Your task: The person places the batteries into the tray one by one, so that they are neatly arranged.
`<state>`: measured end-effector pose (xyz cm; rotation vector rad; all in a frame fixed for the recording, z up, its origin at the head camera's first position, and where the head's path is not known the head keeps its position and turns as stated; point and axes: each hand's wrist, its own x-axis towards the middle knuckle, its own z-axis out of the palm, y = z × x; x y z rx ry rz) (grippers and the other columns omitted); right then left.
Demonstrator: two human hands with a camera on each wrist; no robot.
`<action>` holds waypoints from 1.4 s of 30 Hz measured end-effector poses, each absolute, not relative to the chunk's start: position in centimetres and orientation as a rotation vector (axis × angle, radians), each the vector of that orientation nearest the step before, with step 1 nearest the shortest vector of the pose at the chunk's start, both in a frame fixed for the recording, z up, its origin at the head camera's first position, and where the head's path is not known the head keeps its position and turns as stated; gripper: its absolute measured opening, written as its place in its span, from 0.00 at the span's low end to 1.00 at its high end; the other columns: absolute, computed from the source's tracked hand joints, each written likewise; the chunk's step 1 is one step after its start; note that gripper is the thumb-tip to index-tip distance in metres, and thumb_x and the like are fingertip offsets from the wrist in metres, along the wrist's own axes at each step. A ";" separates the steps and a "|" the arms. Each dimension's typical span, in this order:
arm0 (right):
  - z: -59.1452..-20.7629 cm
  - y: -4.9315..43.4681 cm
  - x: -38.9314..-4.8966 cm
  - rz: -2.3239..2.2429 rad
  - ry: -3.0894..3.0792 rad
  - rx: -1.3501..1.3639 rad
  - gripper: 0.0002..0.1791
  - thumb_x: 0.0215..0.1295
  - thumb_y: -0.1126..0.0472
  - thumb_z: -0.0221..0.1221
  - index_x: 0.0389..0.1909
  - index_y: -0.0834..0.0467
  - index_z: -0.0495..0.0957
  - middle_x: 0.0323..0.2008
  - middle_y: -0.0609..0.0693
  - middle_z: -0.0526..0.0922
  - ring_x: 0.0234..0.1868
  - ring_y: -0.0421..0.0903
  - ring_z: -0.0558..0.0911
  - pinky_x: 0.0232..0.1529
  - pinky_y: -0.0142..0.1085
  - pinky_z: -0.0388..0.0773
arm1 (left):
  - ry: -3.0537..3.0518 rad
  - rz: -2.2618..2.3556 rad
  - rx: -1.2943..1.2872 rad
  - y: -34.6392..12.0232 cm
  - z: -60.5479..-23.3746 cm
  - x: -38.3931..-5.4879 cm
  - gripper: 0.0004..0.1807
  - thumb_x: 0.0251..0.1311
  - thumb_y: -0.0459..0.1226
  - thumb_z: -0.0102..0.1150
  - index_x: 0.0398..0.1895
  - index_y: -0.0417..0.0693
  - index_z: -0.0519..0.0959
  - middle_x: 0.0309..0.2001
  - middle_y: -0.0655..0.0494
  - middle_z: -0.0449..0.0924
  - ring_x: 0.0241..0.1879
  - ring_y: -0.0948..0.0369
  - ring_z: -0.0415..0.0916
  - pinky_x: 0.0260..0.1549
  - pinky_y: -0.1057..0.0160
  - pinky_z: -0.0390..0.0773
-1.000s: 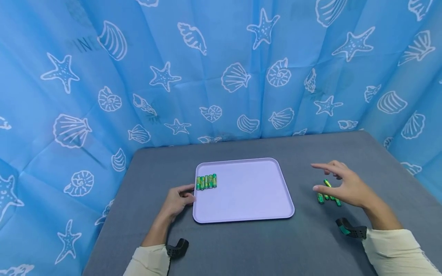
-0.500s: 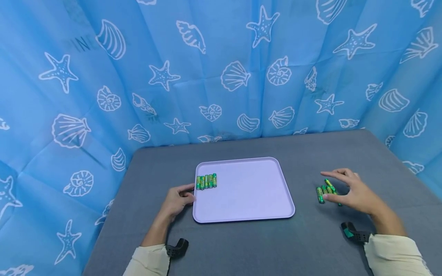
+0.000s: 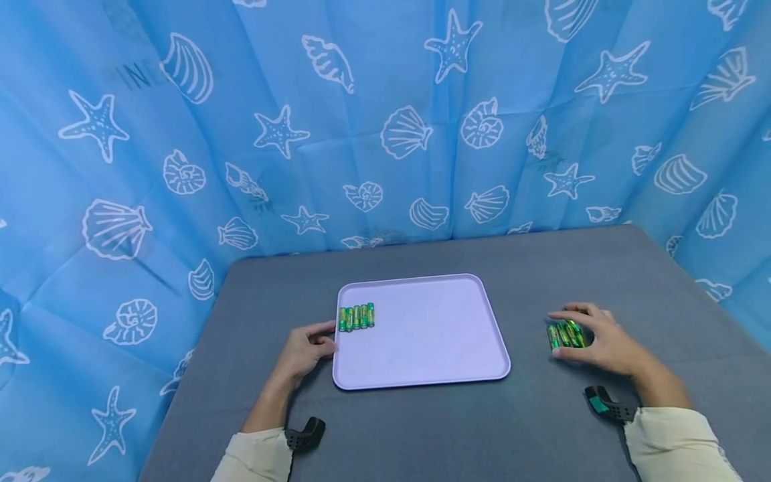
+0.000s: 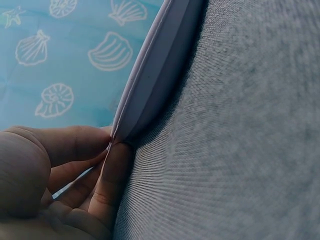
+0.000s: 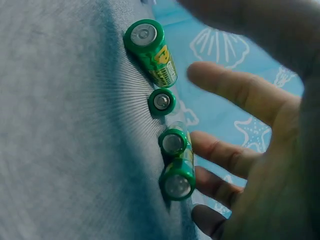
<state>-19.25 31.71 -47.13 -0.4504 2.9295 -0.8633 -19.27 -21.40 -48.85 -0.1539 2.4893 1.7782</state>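
1. At the tray's left edge, the left hand (image 3: 304, 351) has its fingers bent, with thumb and a fingertip closed on the rim; the left wrist view shows a fingertip against the outer wall, just above the cloth (image 4: 240, 120).
2. On the table's middle lies the tray (image 3: 421, 348), pale purple, flat, with rounded corners and a low raised rim.
3. Inside the tray, near its left wall, 5 green batteries (image 3: 357, 317) lie side by side in a short row, their long sides running away from the person. The left hand is just outside the rim from them.
4. To the right of the tray, well apart from it, the right hand (image 3: 613, 343) is spread, thumb and fingers parted around a loose group (image 3: 563, 335) of batteries on the cloth. At least 4 ends show in the right wrist view, with the top battery tilted against the others. It has no firm hold; whether any fingertip touches a battery, I cannot tell.
5. On each wrist is a black band, left (image 3: 306, 434) and right (image 3: 610, 404), by pale sleeves (image 3: 677, 442).
6. Behind the table hangs a blue curtain (image 3: 337, 161) with white shells and starfish.
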 end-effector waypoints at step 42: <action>-44.4 25.8 -19.8 -1.234 2.859 -0.522 0.32 0.55 0.56 0.70 0.59 0.64 0.73 0.16 0.43 0.62 0.15 0.37 0.59 0.16 0.34 0.59 | 2.439 1.887 -0.052 -21.4 -49.1 -19.1 0.25 0.49 0.18 0.61 0.55 0.28 0.76 0.33 0.45 0.80 0.30 0.59 0.75 0.28 0.63 0.77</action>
